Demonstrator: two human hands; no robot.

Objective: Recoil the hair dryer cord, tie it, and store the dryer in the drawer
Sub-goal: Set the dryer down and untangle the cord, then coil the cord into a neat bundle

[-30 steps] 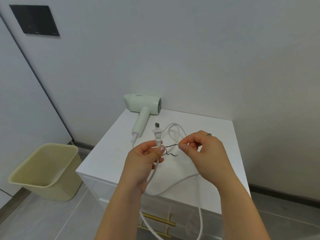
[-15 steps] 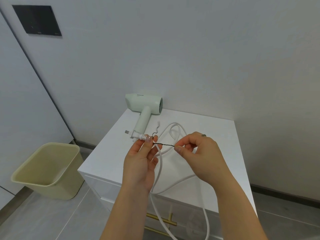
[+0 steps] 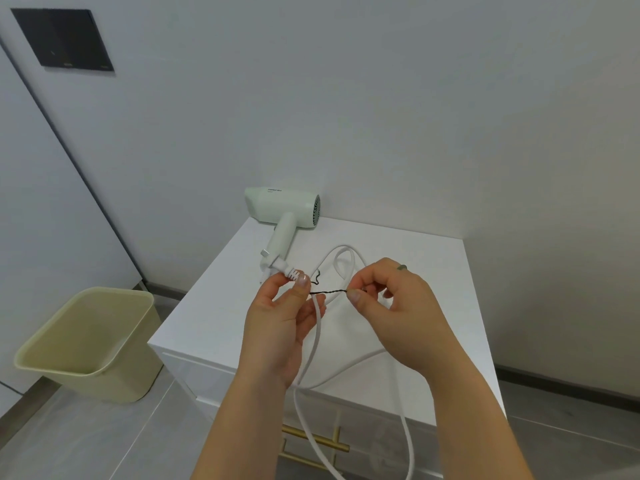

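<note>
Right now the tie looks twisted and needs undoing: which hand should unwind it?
Probably the right hand: it pinches the end of the twist tie; the left hand holds the plug.

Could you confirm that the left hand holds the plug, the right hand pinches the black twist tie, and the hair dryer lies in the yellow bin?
Not quite: the head view shows the hair dryer lying on the white cabinet top, not in the yellow bin. The left hand does hold the plug and the right hand the twist tie.
</note>
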